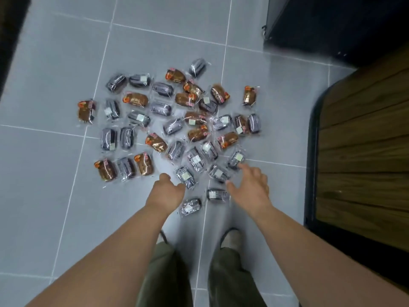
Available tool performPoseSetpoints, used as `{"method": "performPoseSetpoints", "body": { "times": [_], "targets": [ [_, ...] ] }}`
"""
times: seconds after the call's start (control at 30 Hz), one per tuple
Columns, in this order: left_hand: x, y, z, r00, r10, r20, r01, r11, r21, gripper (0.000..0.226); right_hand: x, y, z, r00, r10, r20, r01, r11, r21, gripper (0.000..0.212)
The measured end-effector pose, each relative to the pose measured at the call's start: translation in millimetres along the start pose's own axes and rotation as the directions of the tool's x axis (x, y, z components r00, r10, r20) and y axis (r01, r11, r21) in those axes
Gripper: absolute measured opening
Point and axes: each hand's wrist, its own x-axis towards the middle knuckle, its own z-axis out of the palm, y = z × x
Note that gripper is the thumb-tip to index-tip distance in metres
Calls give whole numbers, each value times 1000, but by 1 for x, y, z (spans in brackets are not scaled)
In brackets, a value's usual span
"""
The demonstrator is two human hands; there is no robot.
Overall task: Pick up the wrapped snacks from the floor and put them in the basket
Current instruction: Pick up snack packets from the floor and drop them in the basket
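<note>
Several wrapped snacks (172, 120), some dark purple and some brown with orange labels, lie scattered in clear wrappers on the grey tiled floor. My left hand (166, 189) hangs with loosely curled fingers just left of a dark snack (185, 176) and holds nothing. My right hand (250, 185) is spread with straight fingers above the floor, its fingertips near a dark snack (236, 159) and beside another dark snack (219, 173). Two more dark snacks (215, 194) (190, 206) lie between my wrists. No basket is in view.
A dark wooden slatted surface with a black rim (363, 156) stands at the right. A black cabinet (332, 25) fills the top right corner. A dark edge (11, 36) runs along the top left. My legs and shoes (230, 238) are below the snacks.
</note>
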Motion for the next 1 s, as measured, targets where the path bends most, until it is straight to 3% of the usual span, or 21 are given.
{"method": "performPoseSetpoints", "body": {
  "times": [0.13, 0.3, 0.67, 0.77, 0.87, 1.0],
  "targets": [
    [62, -18, 47, 998, -62, 31, 61, 998, 14, 50, 57, 30, 50, 999, -21, 32, 23, 996, -84, 67],
    [141, -47, 106, 998, -37, 60, 29, 990, 138, 53, 128, 62, 113, 992, -80, 97, 94, 984, -150, 71],
    [266, -54, 202, 990, -139, -14, 139, 990, 31, 82, 233, 100, 216, 971, -128, 201, 176, 954, -243, 83],
    [278, -52, 212, 981, -177, -78, 173, 984, -45, 75, 243, 105, 233, 973, -101, 208, 157, 950, -270, 85],
    [282, -55, 207, 976, -185, -115, 171, 978, -119, 59, 241, 104, 238, 977, -82, 199, 140, 944, -299, 72],
    [253, -59, 180, 982, -159, -99, 146, 981, -127, 58, 217, 97, 224, 986, -22, 163, 61, 969, -240, 65]
  ]
}}
